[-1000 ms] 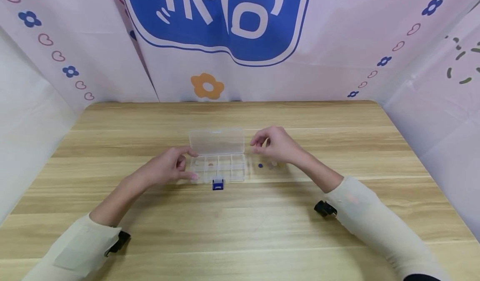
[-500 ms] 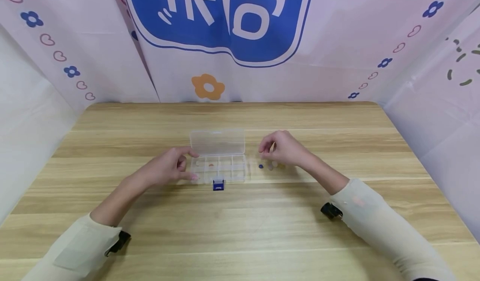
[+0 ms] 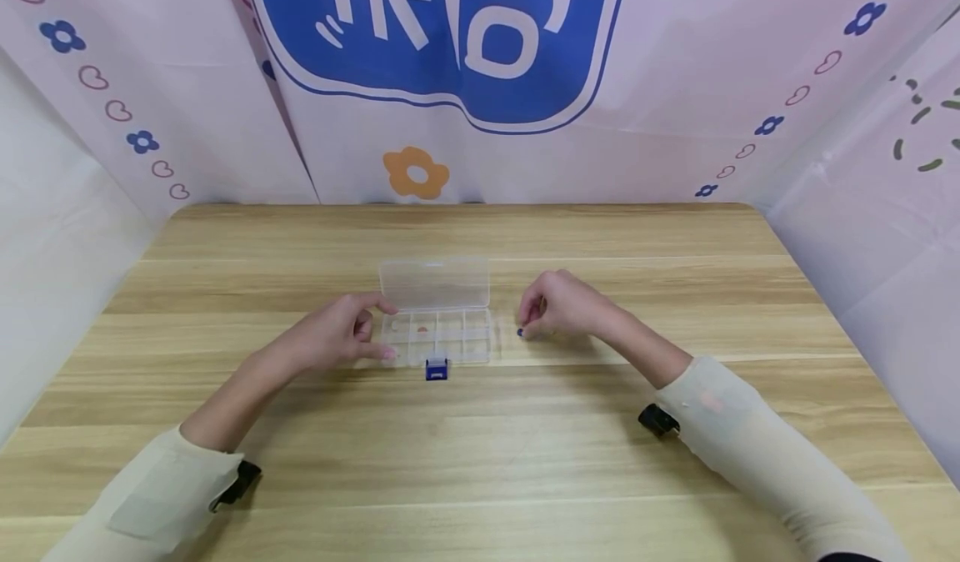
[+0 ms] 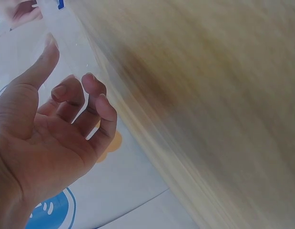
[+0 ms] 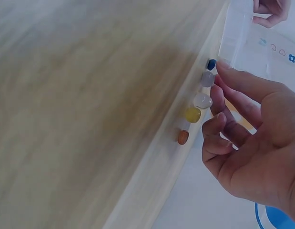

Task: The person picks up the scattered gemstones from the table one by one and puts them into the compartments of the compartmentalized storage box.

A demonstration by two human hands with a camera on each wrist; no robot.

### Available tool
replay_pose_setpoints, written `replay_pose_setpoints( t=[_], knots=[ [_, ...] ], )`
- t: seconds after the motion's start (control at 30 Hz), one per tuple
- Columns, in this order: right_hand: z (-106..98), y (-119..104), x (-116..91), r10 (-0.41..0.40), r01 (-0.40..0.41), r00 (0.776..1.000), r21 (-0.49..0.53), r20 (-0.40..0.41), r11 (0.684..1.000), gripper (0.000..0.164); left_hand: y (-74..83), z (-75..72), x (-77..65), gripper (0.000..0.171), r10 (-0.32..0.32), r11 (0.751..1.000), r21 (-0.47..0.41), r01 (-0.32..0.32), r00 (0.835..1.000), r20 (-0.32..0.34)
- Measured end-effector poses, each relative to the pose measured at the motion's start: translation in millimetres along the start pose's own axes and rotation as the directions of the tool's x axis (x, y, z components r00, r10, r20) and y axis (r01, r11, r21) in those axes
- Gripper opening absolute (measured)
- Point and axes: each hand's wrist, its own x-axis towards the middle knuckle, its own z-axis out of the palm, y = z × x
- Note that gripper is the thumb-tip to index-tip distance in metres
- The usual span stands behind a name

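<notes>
A clear plastic compartment box (image 3: 450,347) stands on the table with its lid (image 3: 433,285) raised at the back and a blue latch (image 3: 437,369) in front. My left hand (image 3: 337,333) grips its left end, index finger at the back corner and thumb at the front. An orange bead (image 3: 422,329) and a pale one (image 3: 395,326) lie in back-row compartments. To the right of the box, the thumb and index finger of my right hand (image 3: 566,303) are at a small blue bead (image 5: 211,64); whether they pinch it is unclear.
In the right wrist view a lilac bead (image 5: 208,79), a clear bead (image 5: 203,101), a yellow bead (image 5: 193,114) and an orange bead (image 5: 183,137) line up beside the blue one. The wooden table (image 3: 480,462) ends at a printed curtain (image 3: 337,145).
My right hand has moved away from the box's right side and down to the blue bead, now hiding the other loose beads in the head view. The left hand keeps its hold.
</notes>
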Motion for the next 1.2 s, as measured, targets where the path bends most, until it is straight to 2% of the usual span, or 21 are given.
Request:
replay_pose_setpoints(
  t=[0.4, 0.7, 1.2],
  knots=[
    [-0.6, 0.5, 4.3, -0.009, 0.009, 1.0, -0.041, 0.016, 0.999, 0.009, 1.0, -1.6, 1.8, 0.059, 0.018, 1.0, 0.016, -0.018, 1.0, -0.005],
    [-4.2, 1.2, 2.7, 0.033, -0.033, 0.999, 0.01, 0.011, 0.999, 0.006, 0.1, -1.4, 1.0, 0.058, 0.011, 1.0, 0.01, -0.011, 1.0, -0.003],
    [-4.4, 10.4, 1.8, -0.017, 0.018, 1.0, 0.018, -0.026, 1.0, 0.011, -0.5, -0.4, 1.1, 0.058, 0.019, 1.0, 0.011, -0.019, 1.0, -0.003]
  ],
)
